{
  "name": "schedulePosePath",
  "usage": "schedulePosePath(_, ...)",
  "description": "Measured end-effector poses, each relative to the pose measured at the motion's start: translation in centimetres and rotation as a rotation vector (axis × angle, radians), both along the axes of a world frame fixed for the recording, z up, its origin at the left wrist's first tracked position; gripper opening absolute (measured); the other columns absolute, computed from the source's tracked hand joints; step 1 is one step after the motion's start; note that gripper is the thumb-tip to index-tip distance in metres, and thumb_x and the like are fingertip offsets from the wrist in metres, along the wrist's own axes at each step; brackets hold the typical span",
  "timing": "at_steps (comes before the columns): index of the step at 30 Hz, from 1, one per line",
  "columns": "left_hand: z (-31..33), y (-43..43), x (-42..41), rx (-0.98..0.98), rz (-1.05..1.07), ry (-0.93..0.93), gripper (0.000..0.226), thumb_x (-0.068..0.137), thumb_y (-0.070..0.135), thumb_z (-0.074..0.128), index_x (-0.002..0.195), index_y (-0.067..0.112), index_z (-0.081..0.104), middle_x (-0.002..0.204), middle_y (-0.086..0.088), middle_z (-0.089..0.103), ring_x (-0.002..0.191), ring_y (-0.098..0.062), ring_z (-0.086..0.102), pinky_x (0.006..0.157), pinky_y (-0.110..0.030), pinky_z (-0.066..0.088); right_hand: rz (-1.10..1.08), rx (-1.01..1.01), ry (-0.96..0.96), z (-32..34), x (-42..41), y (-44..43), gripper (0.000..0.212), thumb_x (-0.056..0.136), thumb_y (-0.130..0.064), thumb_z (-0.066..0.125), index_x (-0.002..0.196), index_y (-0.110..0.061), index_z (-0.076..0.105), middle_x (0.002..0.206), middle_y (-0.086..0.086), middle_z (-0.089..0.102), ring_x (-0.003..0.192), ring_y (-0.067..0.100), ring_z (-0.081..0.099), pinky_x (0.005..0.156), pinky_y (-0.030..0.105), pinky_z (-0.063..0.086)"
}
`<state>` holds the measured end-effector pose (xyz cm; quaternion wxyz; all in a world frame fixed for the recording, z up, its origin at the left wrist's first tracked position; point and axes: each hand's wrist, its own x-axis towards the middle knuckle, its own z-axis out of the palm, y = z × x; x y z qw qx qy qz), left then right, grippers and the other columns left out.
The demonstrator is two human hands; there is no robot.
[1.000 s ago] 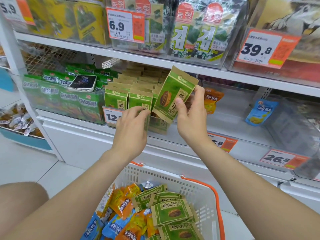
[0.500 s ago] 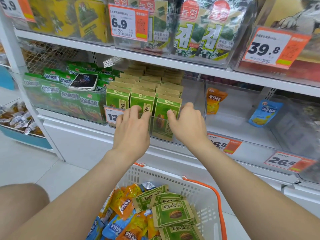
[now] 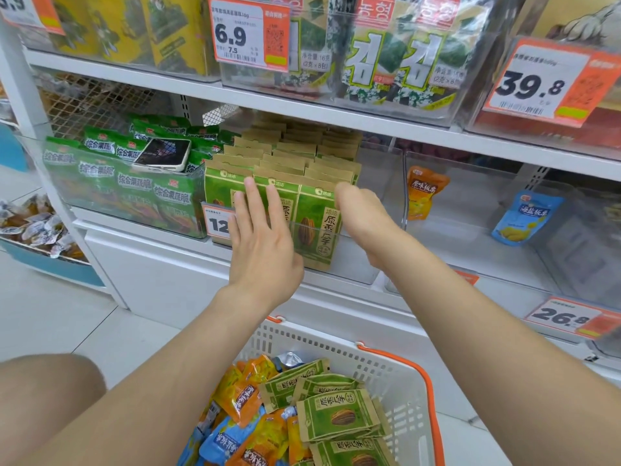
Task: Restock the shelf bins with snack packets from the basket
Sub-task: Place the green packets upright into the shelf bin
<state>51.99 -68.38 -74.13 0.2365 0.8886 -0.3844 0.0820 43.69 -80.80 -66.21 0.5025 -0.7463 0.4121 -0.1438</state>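
Note:
Green sunflower-seed packets (image 3: pixel 316 223) stand in rows in a clear shelf bin (image 3: pixel 376 183). My left hand (image 3: pixel 262 243) is flat with straight fingers against the bin's front, over the front packets. My right hand (image 3: pixel 366 216) is at the upper right edge of the rightmost front packet. Its fingers point away into the bin and nothing is visibly held in it. Below, a white basket with an orange handle (image 3: pixel 396 375) holds more green packets (image 3: pixel 336 415), orange packets (image 3: pixel 242 395) and blue packets (image 3: pixel 228 442).
The bin to the right holds one orange packet (image 3: pixel 423 190); the one beyond holds a blue packet (image 3: pixel 524 216). A phone (image 3: pixel 163 154) lies on the green crisp packets (image 3: pixel 134 190) in the left bin. Seaweed packs fill the shelf above. My knee is at the lower left.
The green packet my right hand held up tilted now stands in the front row of the bin. My left hand's fingers have straightened against the bin front.

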Motion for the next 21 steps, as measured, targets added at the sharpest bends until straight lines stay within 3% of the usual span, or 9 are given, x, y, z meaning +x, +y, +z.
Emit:
schedulePosePath(3, -0.1, -0.3, -0.2, -0.013, 0.011, 0.014, 0.107, 0.089, 0.026, 0.062, 0.164, 0.007, -0.012, 0.167, -0.021, -0.03, 0.155, -0.046, -0.021, 0.126, -0.065, 0.006, -0.107, 0.092, -0.208, -0.4, 1.2, 0.2, 0.05, 0.092, -0.042, 0.038, 0.13, -0.012, 0.05, 0.128, 0.004, 0.055, 0.109, 0.025, 0.051, 0.08, 0.042, 0.039)
schedulePosePath(5, -0.1, -0.4, -0.2, -0.017, 0.02, 0.015, 0.106, 0.089, 0.028, 0.063, 0.164, 0.007, -0.011, 0.167, -0.023, -0.03, 0.156, -0.047, -0.018, 0.126, -0.065, 0.008, -0.181, 0.179, -0.292, -0.3, 2.0, 0.0, 0.067, 0.091, -0.047, 0.036, 0.15, -0.015, 0.041, 0.145, 0.004, 0.05, 0.127, 0.029, 0.049, 0.092, 0.047, 0.04)
schedulePosePath(7, -0.1, -0.4, -0.3, -0.015, 0.032, 0.021, 0.106, 0.09, 0.027, 0.063, 0.164, 0.007, -0.01, 0.166, -0.024, -0.029, 0.156, -0.049, -0.014, 0.126, -0.064, 0.011, -0.155, 0.248, -0.325, -0.6, 2.7, -0.6, 0.076, 0.088, -0.057, 0.034, 0.156, -0.023, 0.037, 0.152, 0.001, 0.048, 0.134, 0.028, 0.047, 0.104, 0.048, 0.038)
schedulePosePath(10, -0.2, -0.3, -0.3, -0.015, 0.026, 0.035, 0.105, 0.092, 0.026, 0.064, 0.164, 0.006, -0.009, 0.166, -0.025, -0.028, 0.156, -0.05, -0.012, 0.125, -0.062, 0.014, -0.037, 0.317, -0.295, -1.4, 3.4, -2.5, 0.075, 0.08, -0.07, 0.036, 0.141, -0.032, 0.058, 0.146, 0.0, 0.061, 0.131, 0.024, 0.057, 0.112, 0.052, 0.04)
schedulePosePath(13, -0.3, 0.0, -0.3, -0.009, 0.002, 0.035, 0.104, 0.091, 0.024, 0.064, 0.164, 0.004, -0.007, 0.167, -0.024, -0.026, 0.156, -0.051, -0.01, 0.125, -0.062, 0.016, -0.048, 0.342, -0.326, -1.7, 3.0, -3.2, 0.054, 0.098, -0.062, 0.031, 0.113, -0.027, 0.07, 0.11, 0.0, 0.078, 0.094, 0.017, 0.075, 0.086, 0.034, 0.056)
schedulePosePath(16, -0.1, 0.2, -0.2, -0.027, 0.005, 0.015, 0.096, 0.087, 0.02, 0.066, 0.162, 0.004, 0.008, 0.168, -0.025, -0.008, 0.153, -0.054, 0.007, 0.121, -0.063, 0.026, -0.122, 0.161, -0.222, -1.4, 2.6, -1.9, 0.068, 0.095, -0.068, 0.027, 0.132, -0.021, 0.06, 0.134, 0.005, 0.065, 0.125, 0.03, 0.059, 0.105, 0.046, 0.045)
schedulePosePath(19, -0.3, 0.8, -0.3, -0.122, 0.021, -0.162, 0.069, 0.076, 0.014, 0.063, 0.14, 0.004, 0.04, 0.148, -0.025, 0.029, 0.13, -0.048, 0.036, 0.102, -0.059, 0.043, -0.179, -0.318, -0.145, -1.4, 0.5, 0.5, 0.055, 0.108, -0.048, 0.025, 0.121, -0.01, 0.062, 0.112, 0.007, 0.06, 0.11, 0.028, 0.052, 0.089, 0.039, 0.038)
schedulePosePath(21, -0.5, 1.2, -0.4, -0.176, 0.001, -0.275, 0.046, 0.075, 0.013, 0.061, 0.119, 0.007, 0.048, 0.128, -0.019, 0.041, 0.112, -0.04, 0.042, 0.088, -0.051, 0.044, -0.119, -0.527, -0.214, -1.8, -1.7, 1.9, 0.032, 0.106, -0.032, 0.037, 0.116, -0.012, 0.059, 0.113, 0.006, 0.061, 0.111, 0.027, 0.054, 0.086, 0.035, 0.036)
